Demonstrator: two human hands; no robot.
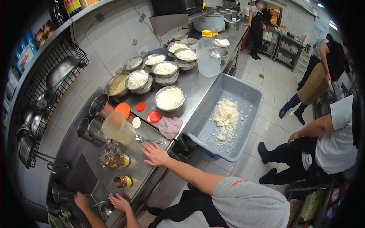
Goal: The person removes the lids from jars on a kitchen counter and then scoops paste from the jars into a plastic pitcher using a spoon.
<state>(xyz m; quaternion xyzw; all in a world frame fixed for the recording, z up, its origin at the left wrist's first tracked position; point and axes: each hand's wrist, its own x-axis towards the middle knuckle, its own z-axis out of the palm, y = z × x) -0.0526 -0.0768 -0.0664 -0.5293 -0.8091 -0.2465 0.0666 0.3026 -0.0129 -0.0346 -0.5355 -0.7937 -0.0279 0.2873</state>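
Note:
My right hand (156, 154) lies flat on the steel counter's front edge, fingers spread and holding nothing. Just beyond its fingertips are two spoons (139, 139) and a cloudy plastic pitcher (118, 128). A hand that looks like my left hand (120, 203) is low in view at the sink's edge, fingers apart, beside a metal bowl (105, 209). Across that bowl is another hand (82, 201), apparently a co-worker's; whose it is cannot be fully told. Between my hands stand dark-filled glass jars (123, 181) with yellow labels.
Steel bowls of white rice (170, 98) crowd the counter, with a water jug (208, 57), a pink cloth (169, 127) and red lids (153, 117). A grey tub (197, 114) holding pale crumbly food adjoins the counter. Several people stand at right. A wire rack (45, 110) hangs left.

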